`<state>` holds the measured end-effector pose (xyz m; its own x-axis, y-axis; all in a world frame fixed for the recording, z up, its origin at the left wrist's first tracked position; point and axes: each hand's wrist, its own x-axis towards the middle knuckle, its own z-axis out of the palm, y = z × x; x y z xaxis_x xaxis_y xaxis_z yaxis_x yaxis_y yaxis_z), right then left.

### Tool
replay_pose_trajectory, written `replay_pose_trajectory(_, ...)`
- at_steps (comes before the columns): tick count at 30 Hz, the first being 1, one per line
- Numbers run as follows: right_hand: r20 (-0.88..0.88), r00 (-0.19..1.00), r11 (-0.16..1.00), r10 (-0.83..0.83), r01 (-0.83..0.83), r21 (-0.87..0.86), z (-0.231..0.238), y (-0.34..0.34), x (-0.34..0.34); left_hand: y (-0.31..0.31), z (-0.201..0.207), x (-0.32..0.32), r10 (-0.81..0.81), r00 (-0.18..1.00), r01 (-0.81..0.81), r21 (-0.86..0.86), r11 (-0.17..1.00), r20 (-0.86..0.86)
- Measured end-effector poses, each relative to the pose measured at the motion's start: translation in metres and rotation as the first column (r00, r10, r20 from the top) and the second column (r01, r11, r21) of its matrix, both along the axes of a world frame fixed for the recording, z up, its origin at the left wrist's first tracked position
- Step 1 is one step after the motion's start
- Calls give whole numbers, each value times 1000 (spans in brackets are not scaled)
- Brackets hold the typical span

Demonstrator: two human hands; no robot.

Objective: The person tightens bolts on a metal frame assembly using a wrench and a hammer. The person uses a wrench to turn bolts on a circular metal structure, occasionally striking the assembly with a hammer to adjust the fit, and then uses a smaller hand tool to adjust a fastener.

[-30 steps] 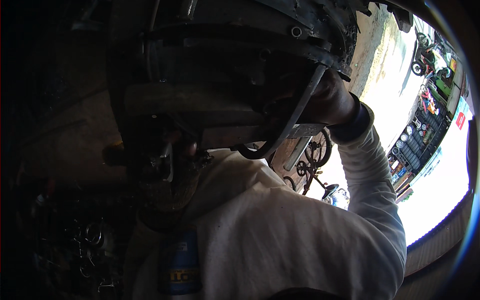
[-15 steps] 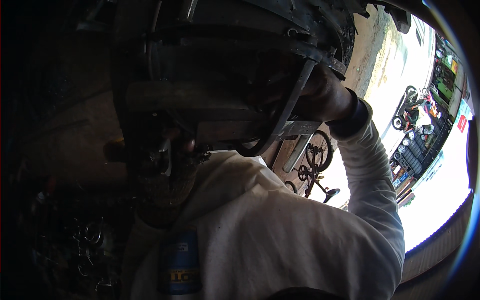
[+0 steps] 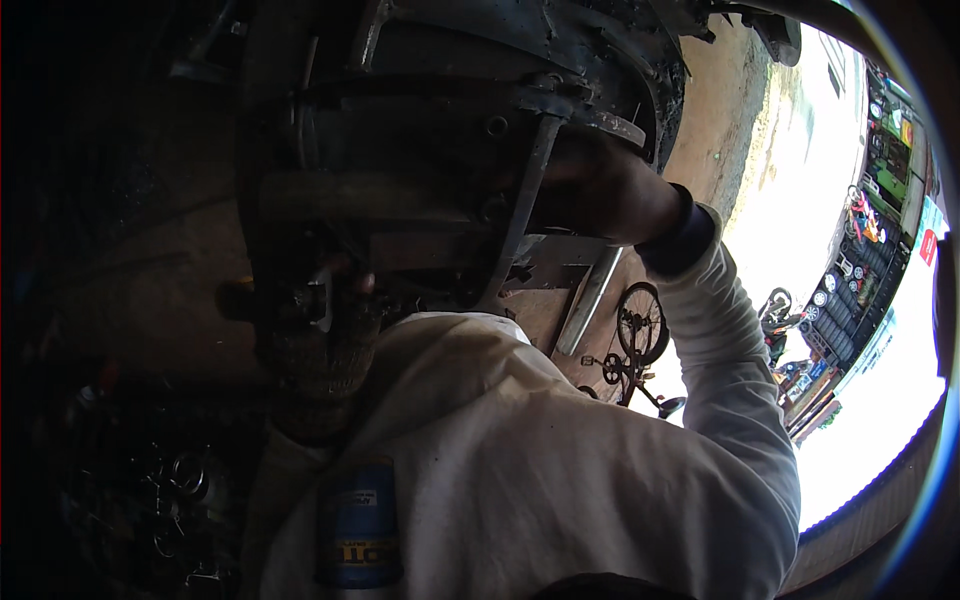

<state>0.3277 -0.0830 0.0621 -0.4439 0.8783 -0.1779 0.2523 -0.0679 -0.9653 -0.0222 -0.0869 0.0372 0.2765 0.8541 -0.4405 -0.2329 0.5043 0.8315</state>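
Observation:
Dark metal parts of a vehicle (image 3: 440,110) fill the upper middle, mostly in shadow. My right hand (image 3: 615,190) reaches up among them from the right, behind a narrow metal bar (image 3: 525,205); its fingers are lost in the dark, so any hold is hidden. Lower left, my left hand (image 3: 325,350), in a dirty knitted glove, is raised under the parts with bare fingertips showing. Those fingers curl around a shiny metal piece (image 3: 321,300) too dim to name. A pale, flat strip (image 3: 360,195) runs across the parts above this hand.
A blue can (image 3: 358,520) with a yellow band is at the lower left, against my white top. Loose metal pieces (image 3: 185,480) lie in shadow beyond it. A bicycle (image 3: 638,340) stands at the right; outside are a motorcycle (image 3: 778,310) and stacked tyres (image 3: 830,315).
The metal bar and my right hand have shifted left in view, and the bar stands steeper. My left hand stays nearly in place. Outside, the motorcycle has moved lower in the picture.

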Motion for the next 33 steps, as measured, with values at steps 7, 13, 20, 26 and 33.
replay_pose_trajectory(7, -141, 986, 989, 95, -110, -102, 21, -11, 30, 7, -9, 2, 108, 552, 681, 521, 515, -827)
replay_pose_trajectory(13, -87, 949, 950, -304, 295, -102, 54, -46, 101, 6, -12, 4, 444, 292, 871, 428, 243, -847)
replay_pose_trajectory(20, 300, 531, 536, -792, 841, -73, 23, -100, 138, 16, -21, -8, 223, 496, 766, 543, 343, -840)
replay_pose_trajectory(26, 178, 522, 544, -834, 831, 116, -14, -57, 146, 18, -1, 23, -129, 981, 141, 81, 987, -142)
replay_pose_trajectory(33, 332, 738, 631, -587, 160, 760, -28, 79, 113, 11, 17, 45, 97, 979, -66, 173, 983, -177)
